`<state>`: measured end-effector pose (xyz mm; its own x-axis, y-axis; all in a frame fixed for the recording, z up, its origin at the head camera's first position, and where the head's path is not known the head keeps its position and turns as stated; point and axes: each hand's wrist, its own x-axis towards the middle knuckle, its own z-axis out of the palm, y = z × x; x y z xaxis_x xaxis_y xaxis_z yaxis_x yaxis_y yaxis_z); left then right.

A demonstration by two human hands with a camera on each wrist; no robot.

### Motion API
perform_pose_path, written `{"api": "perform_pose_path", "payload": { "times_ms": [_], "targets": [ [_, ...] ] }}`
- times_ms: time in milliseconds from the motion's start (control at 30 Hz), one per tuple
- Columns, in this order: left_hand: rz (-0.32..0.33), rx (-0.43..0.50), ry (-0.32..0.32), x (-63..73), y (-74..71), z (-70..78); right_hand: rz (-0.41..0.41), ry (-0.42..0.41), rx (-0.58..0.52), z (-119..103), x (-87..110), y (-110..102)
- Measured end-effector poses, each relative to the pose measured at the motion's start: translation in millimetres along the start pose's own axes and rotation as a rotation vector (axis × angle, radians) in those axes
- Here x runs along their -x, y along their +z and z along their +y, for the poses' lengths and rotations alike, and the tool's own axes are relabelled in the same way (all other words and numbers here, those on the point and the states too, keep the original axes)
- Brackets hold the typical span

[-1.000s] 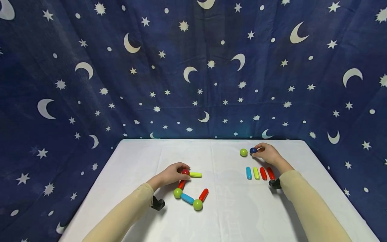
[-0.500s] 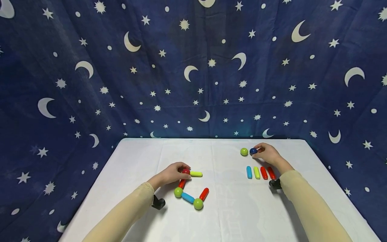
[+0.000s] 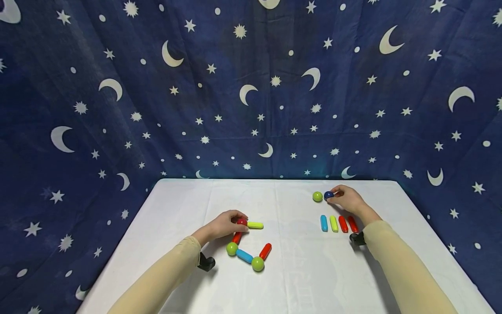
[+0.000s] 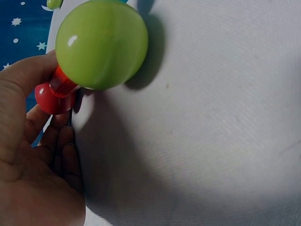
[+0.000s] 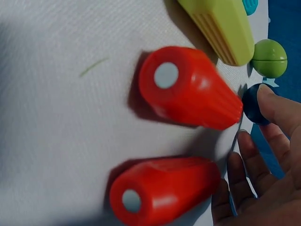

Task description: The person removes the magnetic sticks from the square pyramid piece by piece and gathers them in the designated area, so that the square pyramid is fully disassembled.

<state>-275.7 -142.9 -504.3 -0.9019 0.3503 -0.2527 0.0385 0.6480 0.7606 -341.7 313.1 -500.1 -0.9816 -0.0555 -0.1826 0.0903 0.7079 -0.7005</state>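
My left hand (image 3: 224,225) pinches a red ball (image 3: 242,223) between thumb and fingers on the table. From that ball a yellow-green rod (image 3: 256,225) points right and a red rod (image 3: 237,237) runs down to a green ball (image 3: 232,249). A blue rod (image 3: 245,256) links this to a second green ball (image 3: 257,264), where another red rod (image 3: 265,251) sticks up and right. At the back right, my right hand (image 3: 347,199) pinches a dark blue ball (image 3: 328,196). In the right wrist view thumb and finger hold that dark blue ball (image 5: 254,104).
Left of the dark blue ball lies a loose green ball (image 3: 317,196). In front of the right hand a row holds a blue rod (image 3: 323,223), a yellow-green rod (image 3: 334,223) and two red rods (image 3: 343,224). A dark curtain (image 3: 251,109) stands behind the white table (image 3: 310,270).
Both hands keep their grip and their places. Everything has shifted very slightly in the head view, as the camera moved a little.
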Motion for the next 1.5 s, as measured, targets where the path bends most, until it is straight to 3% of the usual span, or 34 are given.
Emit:
{"api": "perform_pose_path", "payload": {
  "times_ms": [300, 667, 833, 900, 1000, 1100, 1167, 1233, 1300, 1500],
  "targets": [
    [0.001, -0.003, 0.002, 1.6, -0.3, 1.8, -0.014, -0.036, -0.002, 5.9, 0.6, -3.0],
    [0.0, 0.02, -0.003, 0.0, 0.2, 2.7, -0.009, -0.021, -0.001, 6.1, -0.9, -3.9],
    [0.035, 0.015, 0.008, 2.7, 2.5, 6.9, -0.008, -0.027, -0.005, 5.3, 1.0, -3.8],
    [0.073, -0.017, 0.008, 5.1, 4.9, 9.6, 0.02, -0.033, -0.002, 2.9, 3.5, -3.6],
    [0.136, -0.062, -0.018, 9.4, 9.6, 13.1, 0.127, -0.068, -0.009, -5.6, 9.9, -4.1],
    [0.175, -0.074, -0.04, 13.0, 14.7, 15.7, 0.248, -0.144, -0.045, -22.2, 19.5, -2.0],
    [0.181, -0.062, -0.044, 12.9, 17.5, 16.5, 0.279, -0.221, -0.064, -37.3, 25.9, 4.3],
    [0.17, -0.045, -0.024, 11.2, 19.0, 17.9, 0.257, -0.3, -0.072, -54.5, 32.8, 16.9],
    [0.138, -0.022, -0.004, 7.4, 20.0, 19.6, 0.186, -0.375, -0.057, -71.2, 39.3, 35.5],
    [0.009, 0.028, 0.049, -5.3, 23.6, 28.2, -0.166, -0.434, 0.066, -102.8, 59.6, 103.8]
  ]
}}
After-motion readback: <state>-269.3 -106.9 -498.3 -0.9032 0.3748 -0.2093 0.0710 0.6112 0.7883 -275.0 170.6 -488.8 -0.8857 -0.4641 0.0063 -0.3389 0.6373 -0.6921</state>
